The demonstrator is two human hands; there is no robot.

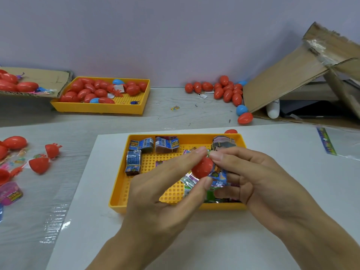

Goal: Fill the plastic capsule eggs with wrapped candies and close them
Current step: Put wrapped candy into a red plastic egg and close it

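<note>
- Red capsule egg (202, 169) held above the near yellow tray (118, 193), at the middle of the tabletop's near edge; likely kept there so dropped pieces fall back in.
- Left hand (167, 193) pinching the egg between thumb and fingertips, steadying it.
- Right hand (251, 180) curled round a blue wrapped candy (219, 173), pressing it against the egg, probably to stuff it in.
- Near tray: banded packet bundles (134, 162) and loose wrappers.
- Far yellow tray (101, 109), toward the far left edge: mostly red eggs, two blue.
- Loose egg pile (224, 90) by the cardboard box (282, 78), far right.
</note>
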